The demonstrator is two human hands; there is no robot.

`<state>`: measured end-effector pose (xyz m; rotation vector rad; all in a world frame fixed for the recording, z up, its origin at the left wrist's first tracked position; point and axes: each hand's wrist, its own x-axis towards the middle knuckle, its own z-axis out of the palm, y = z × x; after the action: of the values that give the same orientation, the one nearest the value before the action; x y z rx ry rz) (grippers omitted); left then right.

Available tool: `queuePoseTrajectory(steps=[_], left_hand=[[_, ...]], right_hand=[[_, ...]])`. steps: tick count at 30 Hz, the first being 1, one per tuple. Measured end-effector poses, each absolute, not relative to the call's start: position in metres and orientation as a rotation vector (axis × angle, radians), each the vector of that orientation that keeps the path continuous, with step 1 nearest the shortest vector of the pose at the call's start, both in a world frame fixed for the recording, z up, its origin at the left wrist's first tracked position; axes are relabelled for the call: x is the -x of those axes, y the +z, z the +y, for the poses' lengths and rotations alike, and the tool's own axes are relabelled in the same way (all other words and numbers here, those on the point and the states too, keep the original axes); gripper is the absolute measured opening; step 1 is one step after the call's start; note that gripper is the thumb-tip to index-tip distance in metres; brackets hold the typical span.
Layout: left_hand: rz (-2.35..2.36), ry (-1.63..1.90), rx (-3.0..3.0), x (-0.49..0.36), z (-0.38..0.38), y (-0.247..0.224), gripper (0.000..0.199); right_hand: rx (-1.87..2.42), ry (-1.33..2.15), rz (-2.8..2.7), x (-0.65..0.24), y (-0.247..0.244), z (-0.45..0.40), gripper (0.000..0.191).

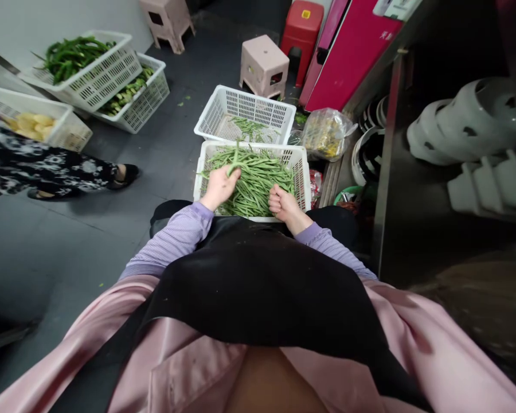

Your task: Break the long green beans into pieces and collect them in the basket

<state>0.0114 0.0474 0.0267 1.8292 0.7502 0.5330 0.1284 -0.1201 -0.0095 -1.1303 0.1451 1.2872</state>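
Note:
Long green beans (255,180) fill a white slotted basket (303,172) in front of my lap. My left hand (222,184) is closed round a few beans at the left side of the heap, and their ends stick up above the fingers. My right hand (281,203) is curled into a fist over the right side of the beans; whatever lies inside its fingers is hidden. Just beyond, a second white basket (245,103) holds a smaller amount of beans on its bottom.
Baskets of green peppers (75,57) and peeled potatoes (32,125) stand at the left, near a person's legs (86,172). Stools (264,60) are ahead. A plastic bag (327,135) sits right of the baskets, beside a metal shelf (387,172) with white dishes.

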Motion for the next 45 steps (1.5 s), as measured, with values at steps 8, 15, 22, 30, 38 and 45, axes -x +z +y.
queuePoseTrajectory(steps=[8,15,22,30,38,45], left_hand=[[0.625,0.489,-2.073,0.001,-0.001,0.046,0.021],[0.651,0.356,-1.842,-0.020,0.027,0.040,0.036],[0.633,0.233,-1.758,-0.018,0.036,0.022,0.037],[0.583,0.220,-1.867,-0.007,-0.002,0.037,0.035],[0.630,0.061,-1.978,-0.027,-0.005,0.017,0.028],[1.035,0.121,-2.162,-0.039,0.028,-0.011,0.031]], right_hand=[[1.257,0.912,0.458,-0.164,-0.022,-0.107,0.044],[1.147,1.689,0.003,-0.138,-0.002,-0.121,0.050],[1.123,1.589,-0.012,-0.123,0.003,-0.126,0.048],[1.120,1.064,0.318,-0.136,-0.012,-0.110,0.045],[1.171,1.473,0.245,-0.117,-0.003,-0.103,0.038],[1.186,1.271,0.251,-0.099,0.004,-0.089,0.045]])
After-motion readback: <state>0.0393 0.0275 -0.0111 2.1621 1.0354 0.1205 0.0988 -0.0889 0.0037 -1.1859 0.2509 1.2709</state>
